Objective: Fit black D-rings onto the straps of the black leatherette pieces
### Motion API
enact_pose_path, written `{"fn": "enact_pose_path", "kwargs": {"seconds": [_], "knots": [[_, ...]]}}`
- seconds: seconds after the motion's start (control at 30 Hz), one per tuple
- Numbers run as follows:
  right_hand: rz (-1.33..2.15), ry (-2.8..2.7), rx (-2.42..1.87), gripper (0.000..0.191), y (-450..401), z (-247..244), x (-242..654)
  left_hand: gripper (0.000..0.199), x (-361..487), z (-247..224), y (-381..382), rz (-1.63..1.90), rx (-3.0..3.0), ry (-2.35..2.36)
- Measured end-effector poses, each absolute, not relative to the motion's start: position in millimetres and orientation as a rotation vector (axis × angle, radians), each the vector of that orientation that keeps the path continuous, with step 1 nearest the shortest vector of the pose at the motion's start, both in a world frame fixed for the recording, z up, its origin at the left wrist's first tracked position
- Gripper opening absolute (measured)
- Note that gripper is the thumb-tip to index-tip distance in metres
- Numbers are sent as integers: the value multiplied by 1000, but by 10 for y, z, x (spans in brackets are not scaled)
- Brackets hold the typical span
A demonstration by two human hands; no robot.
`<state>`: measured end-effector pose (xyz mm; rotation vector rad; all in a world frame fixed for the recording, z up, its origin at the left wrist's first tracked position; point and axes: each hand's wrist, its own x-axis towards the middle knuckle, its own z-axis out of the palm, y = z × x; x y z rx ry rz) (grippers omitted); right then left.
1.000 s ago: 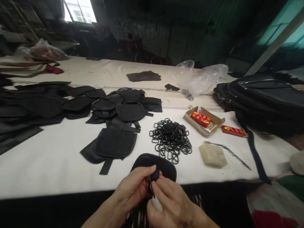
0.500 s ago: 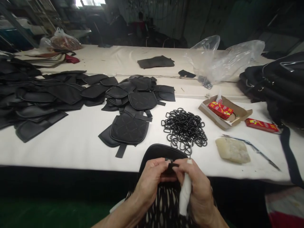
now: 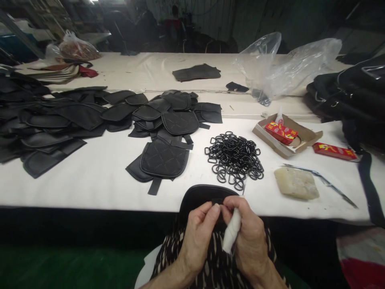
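Over my lap, at the table's front edge, a black padded flap (image 3: pixel 195 195) with a rounded edge stands partly behind my hands. My left hand (image 3: pixel 197 233) is closed, its thumb and fingers pinching a short black strap (image 3: pixel 217 201) on the flap. Fingertips of my right hand (image 3: pixel 252 233) meet the left ones at this strap. That same right hand also grips an awl with a white wrapped handle (image 3: pixel 232 230), its thin metal tip pointing up and away. Just beyond lies a heap of black D-rings (image 3: pixel 236 156).
Stitched black flaps (image 3: pixel 165 159) lie in piles (image 3: pixel 63 116) at centre and left. To the right are an open cardboard box (image 3: pixel 270 140), a red box (image 3: pixel 335 151), a yellowish block (image 3: pixel 296 183) and tweezers (image 3: pixel 325 182). Plastic bags (image 3: pixel 300 68) and a black bag (image 3: pixel 345 92) stand behind.
My hands have drawn closer together at the strap. The awl's handle has swung, its lower end moving up and left. The view has tipped slightly downward.
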<state>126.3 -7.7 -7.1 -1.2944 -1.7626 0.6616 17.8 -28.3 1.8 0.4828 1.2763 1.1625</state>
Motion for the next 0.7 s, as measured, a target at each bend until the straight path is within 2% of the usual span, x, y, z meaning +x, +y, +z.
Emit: {"fn": "enact_pose_path", "kwargs": {"seconds": [0.27, 0.43, 0.53, 0.7], "knots": [[617, -1806, -1375, 4, -108, 30, 1272, 33, 190, 34, -287, 1061, 688, 1320], [641, -1792, -1390, 7, -127, 83, 1266, 34, 170, 83, -285, 1020, 747, 1375], [715, -1713, -1396, 7, -127, 51, 1257, 33, 168, 108, -281, 1028, 745, 1384], [624, -1654, -1292, 11, -102, -86, 1172, 36, 137, 98, -264, 1081, 689, 1395]]}}
